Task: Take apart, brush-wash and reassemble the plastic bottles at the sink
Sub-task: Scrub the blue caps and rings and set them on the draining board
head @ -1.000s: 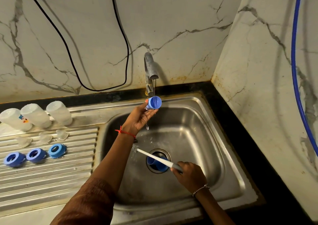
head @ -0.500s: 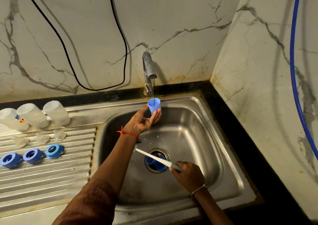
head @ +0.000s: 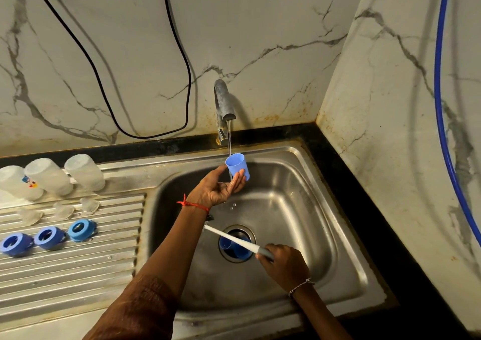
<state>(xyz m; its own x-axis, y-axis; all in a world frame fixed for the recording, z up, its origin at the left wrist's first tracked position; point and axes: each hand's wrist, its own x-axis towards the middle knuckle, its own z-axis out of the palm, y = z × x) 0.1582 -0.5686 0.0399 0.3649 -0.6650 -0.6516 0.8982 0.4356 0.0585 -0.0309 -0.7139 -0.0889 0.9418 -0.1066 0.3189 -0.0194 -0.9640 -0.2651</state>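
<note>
My left hand (head: 221,188) pinches a small blue cap (head: 237,164) between thumb and fingertips, mouth up, under the water running from the tap (head: 223,105). My right hand (head: 283,263) grips the handle of a white bottle brush (head: 229,237), which lies across the sink basin (head: 299,225); its bristle end is partly hidden behind my left forearm. Another blue cap (head: 235,248) sits in the drain. On the drainboard (head: 73,269) stand three clear bottles (head: 49,175) upside down, three clear teats (head: 62,210) and three blue collar rings (head: 49,237).
A black cable (head: 182,61) hangs in a loop on the marble back wall. A blue hose (head: 442,105) runs down the right wall. A black counter edge borders the sink at the back and right.
My left hand has turned the blue cap from facing me to mouth up under the stream and lowered it a little. The right hand and brush have stayed in place.
</note>
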